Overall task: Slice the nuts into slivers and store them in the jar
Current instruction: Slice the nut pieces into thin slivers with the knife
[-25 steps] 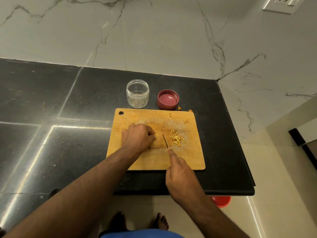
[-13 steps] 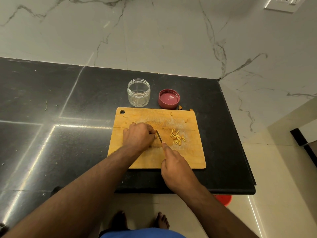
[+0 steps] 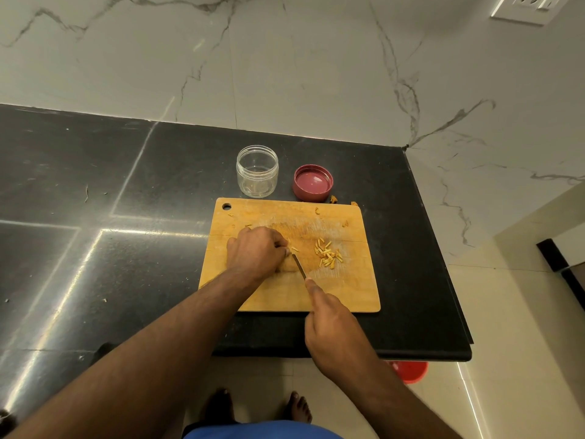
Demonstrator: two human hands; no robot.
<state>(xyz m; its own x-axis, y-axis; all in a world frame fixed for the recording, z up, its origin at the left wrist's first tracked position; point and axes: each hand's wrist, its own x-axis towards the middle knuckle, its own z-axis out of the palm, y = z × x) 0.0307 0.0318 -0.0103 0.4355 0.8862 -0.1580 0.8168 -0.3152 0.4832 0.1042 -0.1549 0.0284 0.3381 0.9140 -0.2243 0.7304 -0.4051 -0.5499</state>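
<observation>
Slicing is in progress on the wooden cutting board [image 3: 289, 299], which lies on the black worktop [image 3: 95, 248] near its front edge.

Left hand [image 3: 256, 251]: fingers curled down over the board's centre, apparently pinning a nut against the wood. The nut itself is hidden under the fingertips and cannot be confirmed. The curled posture keeps the fingertips tucked back from the blade.

Right hand [image 3: 332, 324]: closed around the knife [image 3: 299, 266] handle, index finger extended along the spine, presumably to steady a fine cut. The blade angles up and left, its tip just beside the left fingertips.

Product: a loose pile of pale slivers [image 3: 327, 255] lies on the board to the right of the blade, apart from the cutting point, which keeps finished pieces clear of the work. One sliver sits at the blade tip. A few scraps lie scattered toward the board's far edge.

Storage: the clear jar [image 3: 257, 171] stands open and upright just beyond the board; it looks nearly empty. Its red lid [image 3: 313, 182] rests inverted beside it, on the right. Both are within easy reach for transfer.

Assessment: cutting stage only; no slivers have yet been stored.
</observation>
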